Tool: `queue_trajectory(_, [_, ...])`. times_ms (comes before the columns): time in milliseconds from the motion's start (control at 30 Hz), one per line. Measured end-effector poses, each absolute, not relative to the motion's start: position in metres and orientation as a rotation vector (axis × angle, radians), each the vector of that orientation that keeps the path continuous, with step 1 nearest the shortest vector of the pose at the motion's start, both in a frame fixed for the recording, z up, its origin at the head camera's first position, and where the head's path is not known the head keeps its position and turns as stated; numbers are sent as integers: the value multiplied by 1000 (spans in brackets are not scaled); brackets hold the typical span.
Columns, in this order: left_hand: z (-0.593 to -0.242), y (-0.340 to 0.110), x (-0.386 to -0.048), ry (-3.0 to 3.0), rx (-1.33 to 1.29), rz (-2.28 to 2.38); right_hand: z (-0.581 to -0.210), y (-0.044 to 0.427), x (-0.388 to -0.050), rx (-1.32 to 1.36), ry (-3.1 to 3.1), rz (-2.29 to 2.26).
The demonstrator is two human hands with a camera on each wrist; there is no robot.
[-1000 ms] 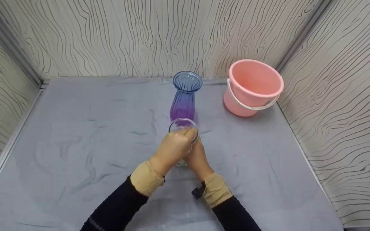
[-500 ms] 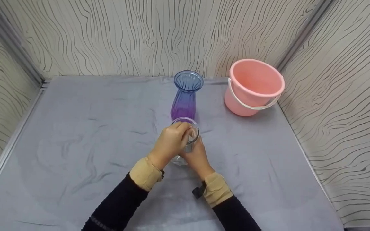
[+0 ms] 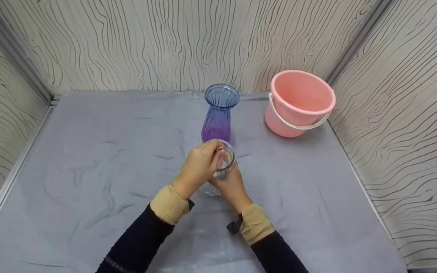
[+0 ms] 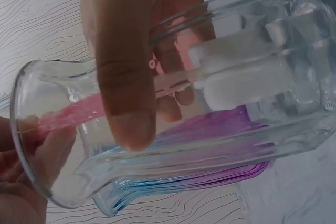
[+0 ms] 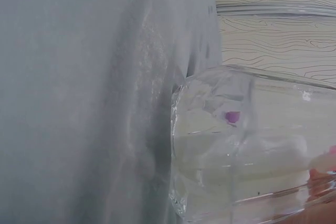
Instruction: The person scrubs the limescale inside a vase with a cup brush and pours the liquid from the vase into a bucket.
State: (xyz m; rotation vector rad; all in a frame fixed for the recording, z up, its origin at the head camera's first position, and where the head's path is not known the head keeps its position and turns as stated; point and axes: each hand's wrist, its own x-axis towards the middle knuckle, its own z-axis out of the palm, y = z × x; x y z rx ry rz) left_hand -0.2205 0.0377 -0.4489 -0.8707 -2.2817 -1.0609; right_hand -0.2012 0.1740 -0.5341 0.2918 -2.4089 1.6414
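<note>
A clear glass vase (image 4: 307,51) stands near the middle of the cloth, seen through its wall in the left wrist view. My right hand (image 3: 235,189) grips its neck, the thumb lying across the glass. Inside is a sponge bottle brush with a pink handle (image 4: 79,115) and a white sponge head (image 4: 249,80). At the vase's mouth my left hand (image 3: 197,165) pinches the upper end of that handle; the fingertips are partly hidden. Just behind stands a blue-to-purple ribbed glass vase (image 3: 217,121), upright. In the right wrist view, the clear vase's base (image 5: 205,156) meets the cloth.
A pink bucket (image 3: 286,123) with a white handle stands at the back right. Grey cloth (image 3: 89,170) covers the table. Wood-patterned panels (image 3: 127,45) enclose the back and both sides.
My left hand has shifted slightly left and up at the vase's mouth, and its fingers have turned, so the pink handle shows there. My right hand keeps its grip.
</note>
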Motion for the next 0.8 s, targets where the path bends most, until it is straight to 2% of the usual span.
queue_trajectory(433, [-450, 44, -216, -2349, -842, -864, -535, 175, -199, 238, -2420, 1684])
queue_trajectory(800, [-462, 47, -214, -2137, -840, -697, -534, 174, -199, 196, -2422, 1685])
